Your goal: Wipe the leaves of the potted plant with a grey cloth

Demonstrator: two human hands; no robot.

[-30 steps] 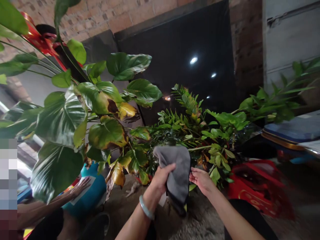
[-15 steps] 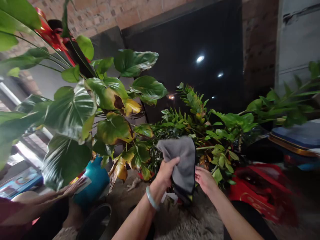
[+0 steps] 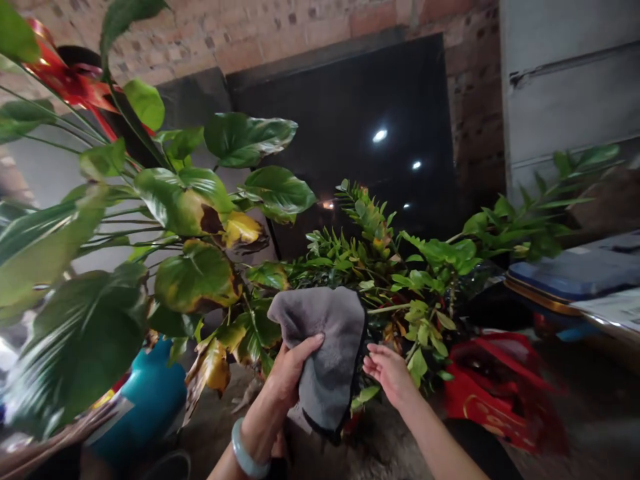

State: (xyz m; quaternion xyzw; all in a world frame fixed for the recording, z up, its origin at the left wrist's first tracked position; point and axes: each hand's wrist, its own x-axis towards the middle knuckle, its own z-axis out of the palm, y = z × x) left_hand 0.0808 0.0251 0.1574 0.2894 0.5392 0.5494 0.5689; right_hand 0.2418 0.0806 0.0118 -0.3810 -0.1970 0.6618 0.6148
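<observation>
My left hand, with a pale jade-like bangle on its wrist, grips a grey cloth edged in black. The thumb lies across the front of the cloth, while the other fingers are mostly hidden behind it. Just right of the cloth's dark edge is my right hand, empty, its fingers loosely bent and a small gap from the cloth. Green leafy plants stand right behind the cloth. Nearest on the left is a large-leaved plant with yellow and brown patched leaves.
Another person's arm reaches to a teal container at lower left. A red bag sits on the floor at right, below stacked flat boxes. Behind the plants, a glossy black panel leans against a brick wall.
My right hand has come away from the cloth's edge. The cloth, still in my left hand, appears lower and further left. The whole view has turned a little to the right.
</observation>
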